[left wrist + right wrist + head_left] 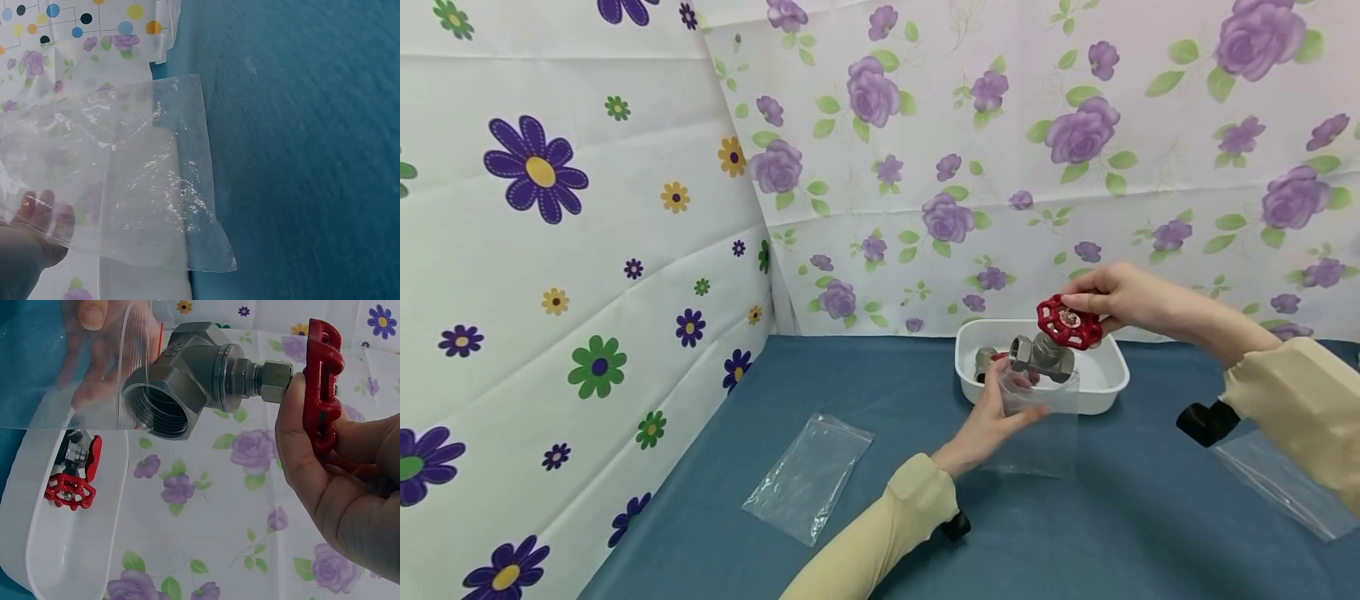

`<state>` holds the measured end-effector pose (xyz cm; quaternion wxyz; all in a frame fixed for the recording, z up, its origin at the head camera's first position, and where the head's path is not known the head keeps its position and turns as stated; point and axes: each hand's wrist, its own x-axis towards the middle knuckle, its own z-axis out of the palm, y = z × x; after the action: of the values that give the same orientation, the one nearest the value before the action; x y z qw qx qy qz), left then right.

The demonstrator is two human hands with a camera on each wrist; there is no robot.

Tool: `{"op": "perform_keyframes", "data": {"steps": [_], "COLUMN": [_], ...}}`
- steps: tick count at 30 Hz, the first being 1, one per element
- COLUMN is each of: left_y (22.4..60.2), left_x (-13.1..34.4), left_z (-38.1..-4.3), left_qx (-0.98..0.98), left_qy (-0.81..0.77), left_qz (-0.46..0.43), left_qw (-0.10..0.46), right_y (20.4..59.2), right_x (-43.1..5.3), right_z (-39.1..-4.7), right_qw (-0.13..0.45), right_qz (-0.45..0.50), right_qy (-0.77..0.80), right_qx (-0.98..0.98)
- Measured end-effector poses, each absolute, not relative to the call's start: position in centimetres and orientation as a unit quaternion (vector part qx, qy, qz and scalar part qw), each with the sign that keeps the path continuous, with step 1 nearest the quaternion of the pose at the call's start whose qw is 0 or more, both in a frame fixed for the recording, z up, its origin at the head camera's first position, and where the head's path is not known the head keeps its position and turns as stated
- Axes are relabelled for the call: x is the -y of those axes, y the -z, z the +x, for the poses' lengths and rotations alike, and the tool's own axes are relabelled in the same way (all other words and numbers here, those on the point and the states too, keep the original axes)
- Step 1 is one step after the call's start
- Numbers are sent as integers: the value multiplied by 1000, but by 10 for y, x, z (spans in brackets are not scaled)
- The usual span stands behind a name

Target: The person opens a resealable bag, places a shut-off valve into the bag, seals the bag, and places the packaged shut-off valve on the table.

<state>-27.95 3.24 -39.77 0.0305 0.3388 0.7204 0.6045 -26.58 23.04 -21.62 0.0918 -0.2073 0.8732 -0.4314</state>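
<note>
A metal gate valve (pixel 1047 358) with a red handwheel (pixel 1070 322) hangs tilted over the table, its threaded body at the mouth of a clear zip bag (pixel 1045 437). My right hand (pixel 1123 298) pinches the handwheel's rim between thumb and fingers. Holding the bag near its opening is my left hand (pixel 981 423), thumb on the near side and fingers seen through the film. In the right wrist view the valve's open threaded end (pixel 164 411) overlaps the bag's zip edge. The left wrist view shows the bag (pixel 150 181) spread flat.
Behind the hands stands a white tub (pixel 1116 375) with other red-handled valves (pixel 72 487) in it. One flat clear bag (pixel 811 479) lies at left on the blue cloth, another (pixel 1281 475) at right under the right sleeve. Flowered sheets (pixel 880 167) hang behind and at left.
</note>
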Motion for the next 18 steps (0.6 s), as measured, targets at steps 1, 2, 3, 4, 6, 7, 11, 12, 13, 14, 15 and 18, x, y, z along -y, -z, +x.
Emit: {"op": "perform_keyframes", "data": {"steps": [1,2,3,4,6,7,11,12,13,14,15,18], "left_y": [398,399,399,399,399,400,400,400,400,400,399,389], "left_x": [-33,-34,-34,-34,-35,-35,-36,-37,-37,-38,-38,-36], "left_z": [-280,-280,-280,-280,-280,-280,-279,-280,-280,-280,-280,-272], "left_qx": [-716,-713,-710,-708,-707,-709,-716,-715,-713,-709,-704,-691], "left_qy": [-607,-608,-610,-611,-611,-608,-600,-598,-596,-595,-595,-599], "left_qz": [344,347,350,352,355,354,356,362,368,378,386,404], "left_qw": [30,32,32,34,37,39,38,34,30,24,21,17], "right_y": [217,217,217,217,217,218,221,222,224,225,227,234], "right_x": [-230,-230,-230,-230,-229,-229,-228,-228,-227,-227,-226,-224], "right_z": [-266,-266,-265,-265,-265,-265,-266,-266,-267,-267,-267,-268], "right_qw": [97,101,107,112,121,124,134,137,140,142,143,145], "right_qz": [-208,-208,-208,-208,-210,-211,-216,-214,-212,-211,-211,-211], "right_qy": [428,425,424,423,420,418,410,409,407,403,400,383], "right_qx": [-874,-875,-875,-875,-875,-875,-876,-877,-878,-879,-881,-888]}}
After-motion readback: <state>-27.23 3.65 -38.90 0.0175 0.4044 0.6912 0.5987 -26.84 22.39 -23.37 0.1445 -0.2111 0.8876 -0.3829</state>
